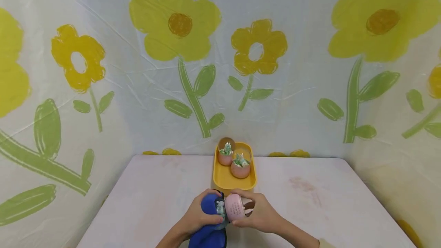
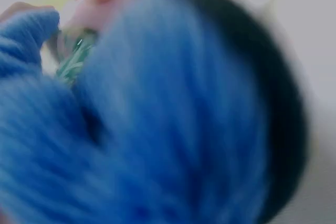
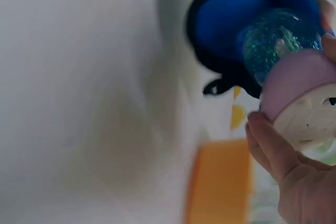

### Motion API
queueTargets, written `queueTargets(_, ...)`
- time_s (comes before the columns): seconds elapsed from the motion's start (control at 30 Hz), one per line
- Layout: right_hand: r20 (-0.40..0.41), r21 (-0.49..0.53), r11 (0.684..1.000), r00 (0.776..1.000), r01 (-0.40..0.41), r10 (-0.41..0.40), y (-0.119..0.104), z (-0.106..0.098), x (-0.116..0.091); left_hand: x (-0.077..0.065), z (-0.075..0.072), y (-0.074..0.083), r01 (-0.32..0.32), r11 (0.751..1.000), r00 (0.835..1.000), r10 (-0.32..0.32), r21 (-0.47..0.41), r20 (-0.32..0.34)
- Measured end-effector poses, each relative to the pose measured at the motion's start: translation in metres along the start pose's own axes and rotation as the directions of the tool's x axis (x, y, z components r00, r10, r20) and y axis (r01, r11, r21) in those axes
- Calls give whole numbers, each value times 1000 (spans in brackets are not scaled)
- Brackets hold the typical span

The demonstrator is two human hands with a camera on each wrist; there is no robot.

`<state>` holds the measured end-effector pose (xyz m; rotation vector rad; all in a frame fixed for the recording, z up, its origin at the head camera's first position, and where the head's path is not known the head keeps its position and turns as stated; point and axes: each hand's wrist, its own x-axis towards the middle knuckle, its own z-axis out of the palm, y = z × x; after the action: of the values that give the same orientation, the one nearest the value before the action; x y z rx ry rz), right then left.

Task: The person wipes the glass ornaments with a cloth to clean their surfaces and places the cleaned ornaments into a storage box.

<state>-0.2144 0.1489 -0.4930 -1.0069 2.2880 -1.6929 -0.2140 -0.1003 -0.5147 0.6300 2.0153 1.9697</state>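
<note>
A snow globe with a pink base (image 1: 235, 206) lies tilted on its side between my two hands, above the table. My right hand (image 1: 262, 215) grips the base by its rim, fingers on one side and thumb on the other. Around the clear dome (image 3: 278, 40), glittery with a small figure inside, my left hand (image 1: 196, 217) holds a blue cloth (image 1: 208, 236) with dark edging. Part of the cloth hangs below that hand. The right wrist view shows the white underside (image 3: 307, 121) of the base. Fluffy blue cloth (image 2: 157, 103) fills most of the left wrist view, blurred.
Just beyond my hands a yellow tray (image 1: 237, 183) stands on the pale table (image 1: 165, 186). Two similar pink-based snow globes, a rear one (image 1: 226, 159) and a front one (image 1: 240, 170), sit in it. A flower-printed curtain (image 1: 293, 106) encloses the table at the back and sides.
</note>
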Motion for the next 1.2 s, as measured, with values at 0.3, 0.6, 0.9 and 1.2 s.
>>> queueTargets(0.3, 60, 629, 660, 873, -409, 484, -9, 14, -12, -11, 22, 9, -277, 892, 919, 355, 357, -173)
queueTargets(0.6, -245, -30, 994, 963, 106, -110, -9, 21, -12, -1, 9, 16, -102, 992, 982, 89, -73, -168)
queueTargets(0.9, 303, -770, 157, 571, 618, -763, -12, -7, 5, 6, -1, 19, -7, 967, 1000, 10, -254, 11)
queueTargets(1.2, 153, -747, 340, 646, 571, -748, 13, 11, -9, 3, 11, 13, 61, 992, 985, -78, -114, -153)
